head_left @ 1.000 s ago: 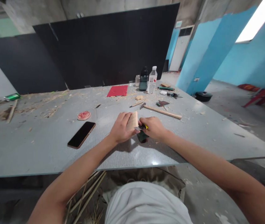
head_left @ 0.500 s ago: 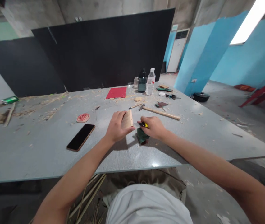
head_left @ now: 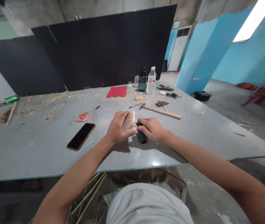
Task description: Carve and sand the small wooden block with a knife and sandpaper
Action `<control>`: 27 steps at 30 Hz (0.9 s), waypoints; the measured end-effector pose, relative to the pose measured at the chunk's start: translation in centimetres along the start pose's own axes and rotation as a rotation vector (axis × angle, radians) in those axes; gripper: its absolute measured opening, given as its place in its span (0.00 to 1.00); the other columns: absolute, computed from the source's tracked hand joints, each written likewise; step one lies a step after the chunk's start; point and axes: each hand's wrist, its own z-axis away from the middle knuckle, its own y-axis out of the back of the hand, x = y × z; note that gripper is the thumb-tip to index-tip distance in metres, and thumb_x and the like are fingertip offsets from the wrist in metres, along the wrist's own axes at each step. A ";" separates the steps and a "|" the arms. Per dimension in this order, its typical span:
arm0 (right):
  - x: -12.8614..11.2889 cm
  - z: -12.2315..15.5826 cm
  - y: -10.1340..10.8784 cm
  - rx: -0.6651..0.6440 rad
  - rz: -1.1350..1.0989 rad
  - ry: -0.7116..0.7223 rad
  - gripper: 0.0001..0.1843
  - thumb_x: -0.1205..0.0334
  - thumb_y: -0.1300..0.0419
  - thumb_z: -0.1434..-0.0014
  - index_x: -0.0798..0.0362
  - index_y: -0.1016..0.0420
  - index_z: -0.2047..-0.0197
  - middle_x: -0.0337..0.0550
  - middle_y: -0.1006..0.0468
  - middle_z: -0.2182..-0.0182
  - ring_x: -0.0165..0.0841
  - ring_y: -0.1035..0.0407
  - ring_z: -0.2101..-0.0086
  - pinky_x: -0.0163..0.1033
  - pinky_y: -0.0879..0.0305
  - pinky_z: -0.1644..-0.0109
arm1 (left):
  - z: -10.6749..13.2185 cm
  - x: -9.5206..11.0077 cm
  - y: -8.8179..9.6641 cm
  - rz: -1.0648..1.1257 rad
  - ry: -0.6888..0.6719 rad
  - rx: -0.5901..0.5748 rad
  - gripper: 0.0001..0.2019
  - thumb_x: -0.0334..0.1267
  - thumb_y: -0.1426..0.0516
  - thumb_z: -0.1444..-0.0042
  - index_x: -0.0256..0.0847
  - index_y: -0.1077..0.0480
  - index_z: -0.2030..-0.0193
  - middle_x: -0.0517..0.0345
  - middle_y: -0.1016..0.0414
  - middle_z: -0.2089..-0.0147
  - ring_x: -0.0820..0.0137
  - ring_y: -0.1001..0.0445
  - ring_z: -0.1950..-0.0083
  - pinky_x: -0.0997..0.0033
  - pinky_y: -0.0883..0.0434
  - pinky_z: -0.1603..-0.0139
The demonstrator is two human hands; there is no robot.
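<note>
My left hand [head_left: 117, 127] is closed around a small pale wooden block [head_left: 130, 120], holding it down on the grey table [head_left: 41, 146]. My right hand [head_left: 153, 128] is closed on a tool with a dark green handle and a yellow part [head_left: 142, 134], its tip against the block's right edge. Both hands meet at the table's near middle.
A black phone [head_left: 81, 140] lies left of my hands, a round red-marked disc [head_left: 83, 117] beyond it. A hammer [head_left: 162, 112], a pencil, small tools, two bottles [head_left: 147, 80] and a red sheet [head_left: 116, 91] lie farther back. Wood shavings litter the left side.
My hands and the block stay in place; the tool in my right hand has shifted slightly against the block's edge. The camera moved a little.
</note>
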 end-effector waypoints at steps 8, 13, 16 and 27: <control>5.0 -1.2 1.9 0.177 0.045 -0.351 0.29 0.41 0.60 0.23 0.52 0.26 0.58 0.50 0.22 0.68 0.41 0.32 0.68 0.41 0.49 0.64 | 0.4 2.0 -0.1 -0.011 -0.166 -0.175 0.52 0.79 0.41 0.49 0.38 0.36 0.31 0.37 0.26 0.42 0.47 0.28 0.44 0.42 0.29 0.40; 8.6 -0.3 4.0 0.309 0.071 -0.496 0.33 0.40 0.66 0.23 0.51 0.31 0.64 0.50 0.27 0.72 0.41 0.36 0.70 0.42 0.52 0.66 | -0.1 3.1 -1.0 -0.055 -0.310 -0.266 0.53 0.79 0.40 0.51 0.36 0.36 0.31 0.36 0.26 0.42 0.46 0.26 0.44 0.43 0.28 0.40; 6.3 -0.2 3.2 0.271 0.012 -0.387 0.33 0.38 0.66 0.24 0.50 0.32 0.64 0.47 0.27 0.72 0.40 0.36 0.71 0.42 0.50 0.66 | -0.2 1.6 -0.7 -0.070 -0.228 -0.216 0.50 0.76 0.38 0.49 0.37 0.35 0.32 0.38 0.26 0.42 0.47 0.27 0.44 0.45 0.28 0.40; -0.6 -0.1 0.4 -0.070 -0.150 0.023 0.33 0.33 0.63 0.26 0.49 0.34 0.66 0.39 0.33 0.80 0.35 0.37 0.76 0.39 0.52 0.68 | 0.1 -1.6 0.5 -0.028 -0.009 -0.057 0.44 0.73 0.41 0.43 0.39 0.35 0.32 0.41 0.27 0.41 0.50 0.29 0.42 0.46 0.29 0.38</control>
